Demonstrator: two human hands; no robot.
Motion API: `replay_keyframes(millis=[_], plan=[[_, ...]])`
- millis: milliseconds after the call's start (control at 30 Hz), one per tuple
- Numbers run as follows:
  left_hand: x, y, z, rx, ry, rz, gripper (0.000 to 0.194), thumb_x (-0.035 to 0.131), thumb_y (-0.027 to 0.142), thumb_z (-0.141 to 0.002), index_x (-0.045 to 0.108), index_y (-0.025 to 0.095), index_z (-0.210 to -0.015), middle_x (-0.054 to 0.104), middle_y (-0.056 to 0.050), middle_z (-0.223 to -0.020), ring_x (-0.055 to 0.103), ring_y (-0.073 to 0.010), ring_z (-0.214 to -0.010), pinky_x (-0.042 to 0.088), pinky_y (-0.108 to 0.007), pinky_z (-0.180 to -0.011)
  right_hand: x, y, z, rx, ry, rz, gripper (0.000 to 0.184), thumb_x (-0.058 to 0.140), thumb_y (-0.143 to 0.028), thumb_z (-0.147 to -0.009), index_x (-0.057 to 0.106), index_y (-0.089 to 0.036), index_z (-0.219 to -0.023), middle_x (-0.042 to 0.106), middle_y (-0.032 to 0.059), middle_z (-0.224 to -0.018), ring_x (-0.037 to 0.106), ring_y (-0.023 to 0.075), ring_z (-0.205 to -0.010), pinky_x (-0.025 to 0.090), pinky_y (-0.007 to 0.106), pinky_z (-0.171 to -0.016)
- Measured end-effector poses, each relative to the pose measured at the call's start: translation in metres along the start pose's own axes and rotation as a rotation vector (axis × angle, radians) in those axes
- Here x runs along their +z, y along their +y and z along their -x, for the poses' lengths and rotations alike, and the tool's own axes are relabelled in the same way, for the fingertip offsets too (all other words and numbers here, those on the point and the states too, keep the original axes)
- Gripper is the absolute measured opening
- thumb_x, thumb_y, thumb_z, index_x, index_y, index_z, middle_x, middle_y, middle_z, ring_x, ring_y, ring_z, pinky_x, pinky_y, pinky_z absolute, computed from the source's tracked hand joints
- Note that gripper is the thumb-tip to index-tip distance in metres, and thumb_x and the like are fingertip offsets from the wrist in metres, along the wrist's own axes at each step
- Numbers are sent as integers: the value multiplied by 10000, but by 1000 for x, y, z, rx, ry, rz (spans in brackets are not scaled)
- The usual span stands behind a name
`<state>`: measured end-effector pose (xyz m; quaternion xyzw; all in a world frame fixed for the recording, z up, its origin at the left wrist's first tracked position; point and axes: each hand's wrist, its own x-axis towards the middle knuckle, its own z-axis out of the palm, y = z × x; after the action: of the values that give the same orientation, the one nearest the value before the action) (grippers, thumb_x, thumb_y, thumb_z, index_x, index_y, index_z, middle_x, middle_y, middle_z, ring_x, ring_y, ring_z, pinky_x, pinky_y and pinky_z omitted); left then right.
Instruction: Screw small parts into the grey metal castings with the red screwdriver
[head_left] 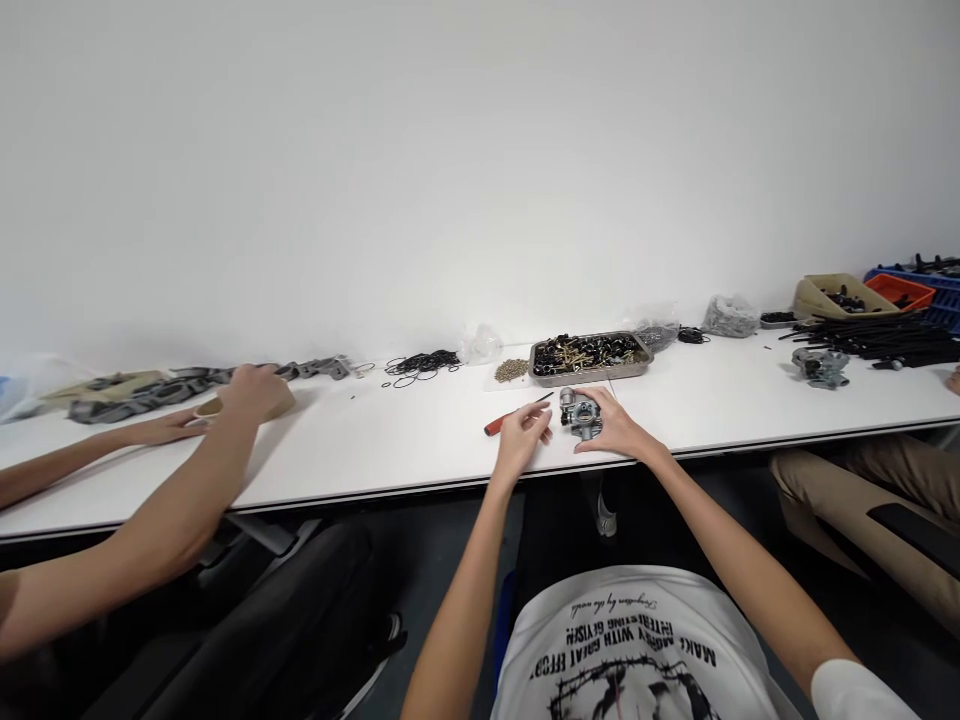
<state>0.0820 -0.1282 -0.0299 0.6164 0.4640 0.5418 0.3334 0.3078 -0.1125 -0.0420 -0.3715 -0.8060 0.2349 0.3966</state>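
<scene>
A small grey metal carburetor-like part (580, 414) sits on the white table (420, 450) near its front edge. My right hand (616, 424) is wrapped round its right side and holds it. My left hand (523, 436) rests on the table just left of the part, fingers bent, its fingertips close to the part. A screwdriver with a red handle (507, 420) lies on the table under and beside my left hand's fingers. Whether that hand grips it is unclear.
A metal tray (589, 357) of black and brass small parts stands behind the part, with a brass pile (511, 369) and black O-rings (421, 363) to its left. A co-worker's arms (187, 470) reach in at left. Black rods (885, 340), bins and another grey part (821, 367) lie at right.
</scene>
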Motion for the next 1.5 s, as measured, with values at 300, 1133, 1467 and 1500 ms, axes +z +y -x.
replay_keyframes(millis=[300,1133,1467,1500], plan=[[-84,-28,-62,-61,-215,-641,199,823,345,-673,777,206,-807,757,-88,-855,697,-281,-852,556,-375,-785,-6,-4,-2,145,-51,-105,993,959,-416,-636,523,-253,-1513,516,154,-1535,530,363,-1397,452,530,-1168],[-74,-41,-115,-30,381,160,209,748,300,-771,612,153,-833,617,-6,-685,678,-164,-526,602,-294,-510,-4,-4,-2,158,-62,-176,1034,962,-464,-629,515,-263,-1540,501,161,-1552,526,371,-1406,440,545,-1185],[-77,-17,-89,3,406,104,247,761,355,-780,618,159,-825,619,0,-669,663,-162,-517,619,-318,-532,-5,4,-8,226,167,-399,563,608,-645,-936,682,-246,-1325,634,139,-1424,591,311,-1318,486,501,-1124],[-77,-14,-86,19,401,111,257,765,365,-777,622,157,-824,620,0,-671,662,-160,-514,619,-317,-531,-5,5,-9,233,210,-410,526,600,-630,-939,704,-240,-1275,670,132,-1364,617,301,-1275,499,485,-1102]])
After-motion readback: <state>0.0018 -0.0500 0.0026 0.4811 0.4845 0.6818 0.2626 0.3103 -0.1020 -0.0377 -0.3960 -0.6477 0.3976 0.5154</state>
